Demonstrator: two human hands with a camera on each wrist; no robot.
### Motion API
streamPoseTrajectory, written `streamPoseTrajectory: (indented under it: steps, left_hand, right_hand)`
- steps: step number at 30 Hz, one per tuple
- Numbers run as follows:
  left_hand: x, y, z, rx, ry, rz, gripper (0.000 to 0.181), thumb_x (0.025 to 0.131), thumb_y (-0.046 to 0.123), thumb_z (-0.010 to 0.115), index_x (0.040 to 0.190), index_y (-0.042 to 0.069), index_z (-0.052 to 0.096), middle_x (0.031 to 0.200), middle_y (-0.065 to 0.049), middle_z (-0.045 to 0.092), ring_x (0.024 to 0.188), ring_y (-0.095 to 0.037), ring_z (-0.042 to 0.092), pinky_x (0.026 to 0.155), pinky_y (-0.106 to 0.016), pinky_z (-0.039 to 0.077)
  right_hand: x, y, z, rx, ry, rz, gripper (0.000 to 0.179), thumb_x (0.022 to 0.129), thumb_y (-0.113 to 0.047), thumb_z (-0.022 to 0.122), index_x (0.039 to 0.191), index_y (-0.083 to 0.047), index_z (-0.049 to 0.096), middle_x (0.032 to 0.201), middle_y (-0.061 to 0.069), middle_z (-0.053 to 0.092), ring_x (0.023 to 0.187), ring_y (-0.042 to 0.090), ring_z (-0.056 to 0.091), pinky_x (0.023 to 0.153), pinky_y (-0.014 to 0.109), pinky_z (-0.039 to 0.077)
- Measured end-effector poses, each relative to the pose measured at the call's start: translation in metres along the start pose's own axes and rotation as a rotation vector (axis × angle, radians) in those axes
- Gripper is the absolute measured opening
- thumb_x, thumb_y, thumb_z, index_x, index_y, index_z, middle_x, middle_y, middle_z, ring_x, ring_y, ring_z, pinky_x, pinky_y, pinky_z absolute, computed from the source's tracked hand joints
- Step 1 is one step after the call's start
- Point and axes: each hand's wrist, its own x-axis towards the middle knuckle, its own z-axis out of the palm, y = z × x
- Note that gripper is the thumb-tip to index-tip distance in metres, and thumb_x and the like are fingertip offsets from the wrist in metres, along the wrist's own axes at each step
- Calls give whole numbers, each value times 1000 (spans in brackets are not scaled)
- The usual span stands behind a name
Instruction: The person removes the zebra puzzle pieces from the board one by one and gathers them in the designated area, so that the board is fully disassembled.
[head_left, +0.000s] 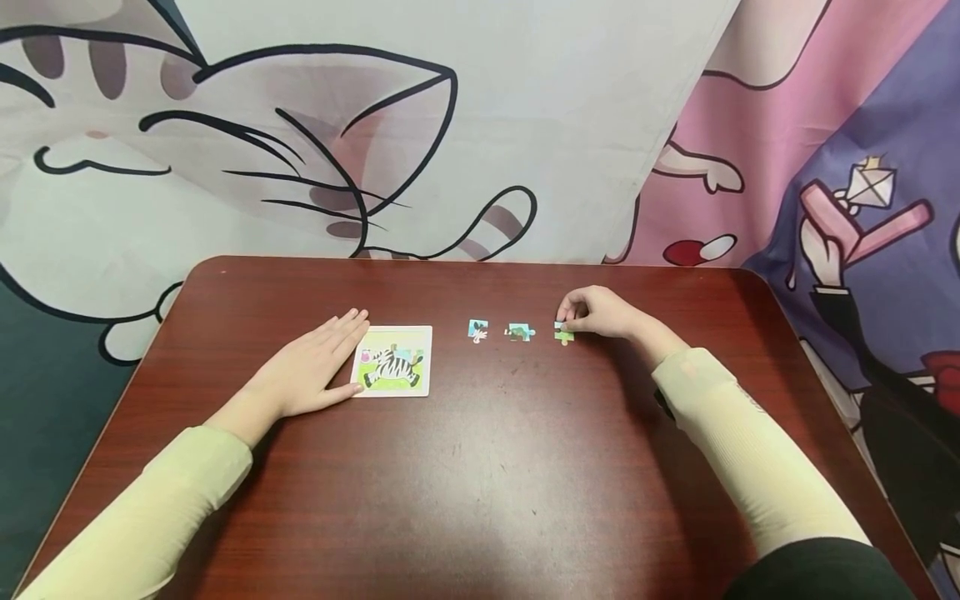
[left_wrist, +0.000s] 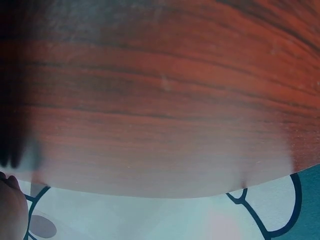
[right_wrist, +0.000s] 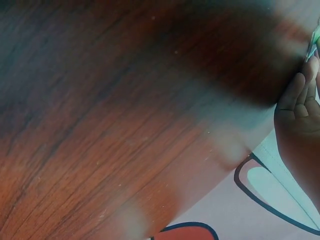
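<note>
In the head view my left hand point(head_left: 315, 371) lies flat with straight fingers, its fingertips and thumb at the left edge of a white-framed zebra puzzle board point(head_left: 429, 358). Part of the zebra picture inside the frame is pale where pieces are absent. My right hand point(head_left: 600, 312) pinches a green and blue jigsaw piece point(head_left: 564, 336) between thumb and fingers. At the edge of the right wrist view, the same right hand point(right_wrist: 302, 115) shows with a sliver of the piece. Only a bit of the left hand point(left_wrist: 11, 207) enters the left wrist view.
Between the board and my right hand lie a jigsaw piece with black and white marks point(head_left: 477, 331) and a blue-green jigsaw piece point(head_left: 519, 332). All rest on a brown wooden table point(head_left: 480, 483). A white cloth with a cartoon cat point(head_left: 585, 108) hangs behind its far edge.
</note>
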Motion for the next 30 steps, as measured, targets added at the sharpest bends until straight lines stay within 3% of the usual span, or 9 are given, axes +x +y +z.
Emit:
streamPoseTrajectory:
  steps: [13, 20, 30]
  left_hand:
    - [-1, 0, 0, 17, 6, 11, 93, 99, 50, 65, 164, -5, 29, 174, -23, 28, 162, -40, 28, 134, -46, 27]
    - [0, 1, -3, 42, 5, 13, 95, 98, 53, 65, 164, -6, 30, 173, -23, 30, 162, -39, 29, 130, -52, 33]
    - [0, 0, -2, 39, -13, 4, 96, 98, 54, 64, 164, -5, 29, 174, -23, 28, 163, -39, 27, 131, -53, 31]
  right_hand:
    - [1, -10, -4, -15, 18, 10, 4, 96, -5, 75, 99, -3, 76, 87, 7, 73, 83, 14, 61, 82, 26, 50]
    - [9, -38, -3, -43, 34, -11, 6, 99, -10, 71, 99, -7, 76, 96, 8, 78, 91, 20, 63, 90, 36, 49]
    - [26, -81, 13, -37, 9, -98, 6, 99, -11, 71, 101, -8, 76, 98, 7, 78, 93, 20, 65, 91, 37, 53]
